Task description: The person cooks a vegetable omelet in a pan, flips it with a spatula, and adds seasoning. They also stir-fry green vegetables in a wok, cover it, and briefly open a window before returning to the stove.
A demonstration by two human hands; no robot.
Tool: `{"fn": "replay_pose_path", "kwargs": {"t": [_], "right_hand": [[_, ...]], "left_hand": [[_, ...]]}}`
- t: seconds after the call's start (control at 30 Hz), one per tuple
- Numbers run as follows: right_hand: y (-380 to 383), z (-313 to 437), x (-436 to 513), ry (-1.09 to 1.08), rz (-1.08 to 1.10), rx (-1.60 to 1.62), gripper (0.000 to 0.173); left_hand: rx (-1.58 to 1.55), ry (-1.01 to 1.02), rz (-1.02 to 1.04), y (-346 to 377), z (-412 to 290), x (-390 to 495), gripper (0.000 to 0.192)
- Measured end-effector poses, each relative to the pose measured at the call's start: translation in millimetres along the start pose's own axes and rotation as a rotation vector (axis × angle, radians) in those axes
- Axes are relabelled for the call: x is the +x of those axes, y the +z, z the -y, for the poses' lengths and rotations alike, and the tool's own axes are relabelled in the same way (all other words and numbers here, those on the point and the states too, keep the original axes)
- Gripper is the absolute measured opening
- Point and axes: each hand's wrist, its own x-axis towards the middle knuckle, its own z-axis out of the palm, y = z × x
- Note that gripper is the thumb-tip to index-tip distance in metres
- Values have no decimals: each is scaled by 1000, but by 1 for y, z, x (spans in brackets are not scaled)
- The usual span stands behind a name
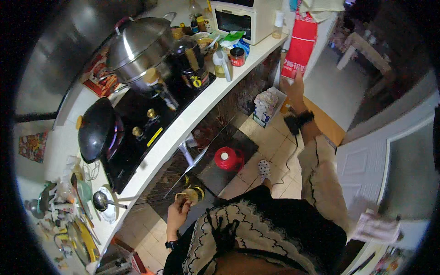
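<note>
My left hand (pixel 179 213) is closed around a small jar (pixel 193 196) with a yellow band, held low in front of the counter. Its contents are too blurred to make out. Out to the far right, my right hand (pixel 295 91) is raised at the lower end of a hanging red cloth (pixel 299 48) that bears writing. My fingers overlap the cloth's bottom edge; whether they grip it cannot be told.
On the black hob (pixel 137 137) stand a black wok (pixel 98 130) and a large lidded steel pot (pixel 141 48). Bottles and a red jar (pixel 237 57) line the white counter (pixel 185 132). A red canister (pixel 229 158) and a filled box (pixel 268 103) are on the floor. A white door (pixel 357 175) is right.
</note>
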Motion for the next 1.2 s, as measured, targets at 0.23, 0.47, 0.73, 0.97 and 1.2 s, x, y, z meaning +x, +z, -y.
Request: {"fn": "replay_pose_path", "kwargs": {"t": [0.23,0.47,0.73,0.97,1.2], "right_hand": [[133,-140,216,257,-78,56,99],[207,-197,321,381,47,-51,106],[190,-179,278,118,89,108,75],[106,-43,66,420,390,692,49],[50,193,-212,433,1514,1013,60]], "left_hand": [[-170,-212,-106,95,-72,54,37],[-151,-570,-183,121,-126,74,31],[-233,-596,-313,142,-143,44,28],[-79,-602,-356,147,-116,-30,32],[-139,-594,-517,132,-35,-154,32]]}}
